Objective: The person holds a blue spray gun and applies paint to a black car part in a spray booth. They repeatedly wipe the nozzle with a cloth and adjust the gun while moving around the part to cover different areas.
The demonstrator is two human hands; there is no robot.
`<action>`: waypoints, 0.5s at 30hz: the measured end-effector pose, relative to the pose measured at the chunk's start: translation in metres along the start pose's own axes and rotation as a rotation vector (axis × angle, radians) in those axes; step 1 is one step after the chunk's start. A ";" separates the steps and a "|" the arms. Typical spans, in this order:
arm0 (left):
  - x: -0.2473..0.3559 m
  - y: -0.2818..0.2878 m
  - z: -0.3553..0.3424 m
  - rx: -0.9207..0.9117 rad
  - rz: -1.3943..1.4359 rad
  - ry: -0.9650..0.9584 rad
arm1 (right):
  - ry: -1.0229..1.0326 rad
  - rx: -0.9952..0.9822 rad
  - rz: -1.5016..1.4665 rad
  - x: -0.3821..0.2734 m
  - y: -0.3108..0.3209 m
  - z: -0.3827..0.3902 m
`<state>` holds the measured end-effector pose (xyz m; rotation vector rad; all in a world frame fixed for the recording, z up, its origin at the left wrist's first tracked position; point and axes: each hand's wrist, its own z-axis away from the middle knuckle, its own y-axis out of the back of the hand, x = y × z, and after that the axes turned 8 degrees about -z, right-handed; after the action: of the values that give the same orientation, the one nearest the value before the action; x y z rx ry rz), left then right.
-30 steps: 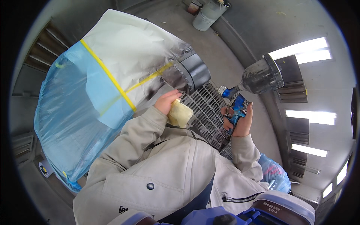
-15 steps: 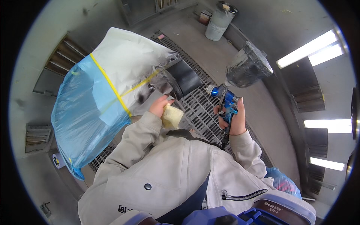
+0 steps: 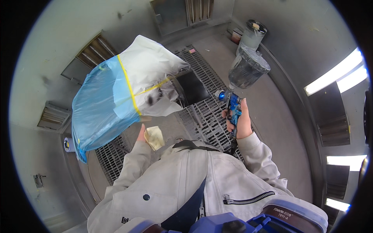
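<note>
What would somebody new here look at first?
Probably the big blue plastic and white sheeting left of centre, striped with yellow tape. Next, the blue spray gun in the right hand, topped by a greyish cup. Below the sheeting, the left hand holds a pale yellow cloth.

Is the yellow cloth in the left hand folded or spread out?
Folded: the pale yellow cloth forms a compact, blocky pad in the left hand.

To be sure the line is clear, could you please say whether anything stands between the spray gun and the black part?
Nothing visible does: between the spray gun in the right hand and the black part, only floor grating shows through the gap. The white sheet lies left of the black part, off that line.
</note>
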<state>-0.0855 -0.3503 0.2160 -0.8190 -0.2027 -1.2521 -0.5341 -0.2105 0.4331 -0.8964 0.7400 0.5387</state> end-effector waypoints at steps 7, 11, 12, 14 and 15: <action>-0.121 0.122 0.036 0.149 0.156 0.125 | -0.017 -0.103 0.019 -0.006 0.016 0.006; -0.172 0.187 0.040 0.429 -0.351 0.224 | -0.027 -0.124 0.031 -0.006 0.023 0.011; -0.184 0.199 0.040 0.445 -0.680 0.193 | -0.018 -0.142 0.054 -0.004 0.024 0.013; -0.202 0.213 0.047 0.516 -1.076 0.233 | -0.014 -0.140 0.063 -0.004 0.027 0.015; -0.208 0.216 0.052 0.524 -1.189 0.250 | -0.002 -0.159 0.085 -0.004 0.028 0.016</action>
<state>0.0526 -0.1420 0.0421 0.0017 -0.8536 -2.2435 -0.5501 -0.1827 0.4290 -1.0147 0.7438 0.6810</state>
